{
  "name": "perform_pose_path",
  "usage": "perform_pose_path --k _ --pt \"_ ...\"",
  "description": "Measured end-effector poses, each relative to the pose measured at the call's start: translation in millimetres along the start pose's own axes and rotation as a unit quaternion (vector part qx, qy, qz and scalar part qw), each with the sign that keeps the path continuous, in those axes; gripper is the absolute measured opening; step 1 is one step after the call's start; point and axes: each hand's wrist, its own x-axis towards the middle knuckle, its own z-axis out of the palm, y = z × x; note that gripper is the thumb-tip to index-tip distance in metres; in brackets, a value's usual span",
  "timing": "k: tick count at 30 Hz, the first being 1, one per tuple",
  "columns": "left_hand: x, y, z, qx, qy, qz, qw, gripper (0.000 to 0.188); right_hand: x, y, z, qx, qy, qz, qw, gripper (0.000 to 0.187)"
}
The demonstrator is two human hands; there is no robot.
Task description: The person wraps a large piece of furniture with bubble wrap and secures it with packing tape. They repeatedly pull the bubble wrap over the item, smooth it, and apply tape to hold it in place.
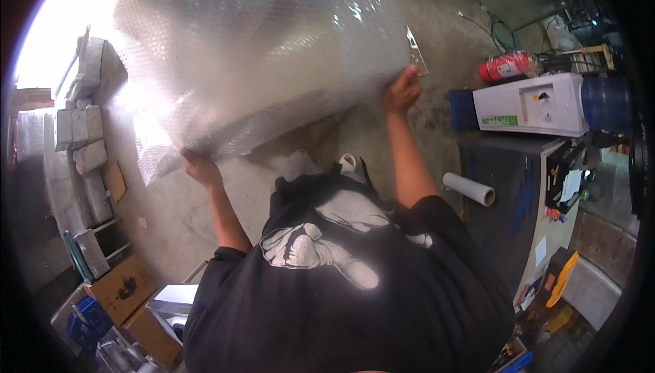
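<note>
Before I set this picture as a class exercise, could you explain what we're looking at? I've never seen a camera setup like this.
There is no robot here, just a person using bare hands. The camera is worn on the head and looks down, so the black shirt below is the wearer's own. Its fisheye lens bends straight edges near the rim.

The left hand and right hand each grip the near edge of a big sheet of clear bubble wrap. Whether anything is inside it is hard to tell.

Under and around it is a concrete floor. To the right are a white water dispenser and a roll of clear film; at lower left, a cardboard box.
</note>
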Motion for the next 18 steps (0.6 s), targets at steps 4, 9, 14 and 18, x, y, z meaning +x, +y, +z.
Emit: perform_pose_path --k 4,9,14,18 --pt "0 9 1 -0.028 0.008 -0.023 0.999 0.071 6 -5 -8 0.021 -0.026 -0.048 0.998 0.061" --pt "-3 16 2 0.014 0.019 -0.049 0.999 0.074 10 -13 -13 0.011 -0.056 -0.057 0.997 0.063" --pt "-3 15 4 0.054 0.04 0.008 0.998 0.071 10 -9 -12 -0.006 -0.075 -0.018 0.997 0.064" --pt "-6 16 1 0.056 0.065 -0.047 0.995 0.07 6 -5 -13 -0.024 -0.078 -0.014 0.997 0.06"
